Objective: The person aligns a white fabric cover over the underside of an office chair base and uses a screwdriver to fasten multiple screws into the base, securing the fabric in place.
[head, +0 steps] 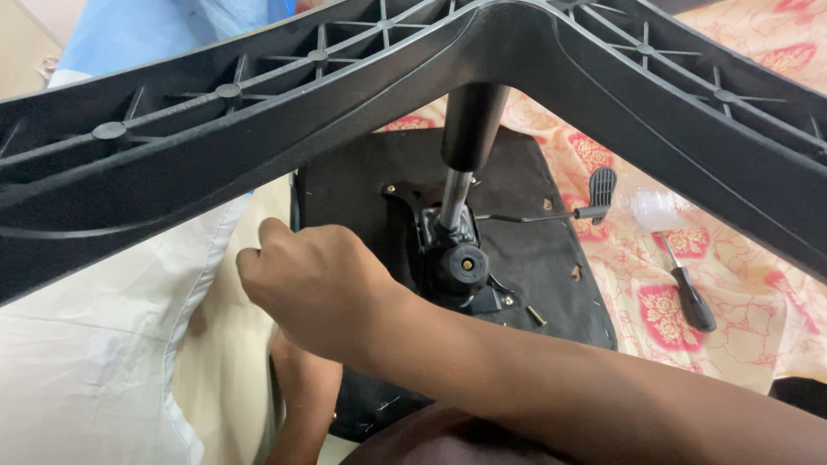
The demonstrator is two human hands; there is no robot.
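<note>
Hands: right hand point(314, 288) fisted at the upturned chair seat point(525, 250) edge, left's grip hidden.

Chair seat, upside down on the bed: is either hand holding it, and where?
The right hand curls over the left edge of the chair seat; whether its grip is closed cannot be told. The left hand is hidden below it, only the forearm showing.

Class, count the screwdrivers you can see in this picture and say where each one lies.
1. A black-handled screwdriver lies on the flowered cloth at the right, beside the upturned chair seat. The chair base and the right hand block parts of the view, so others may be hidden.
</note>
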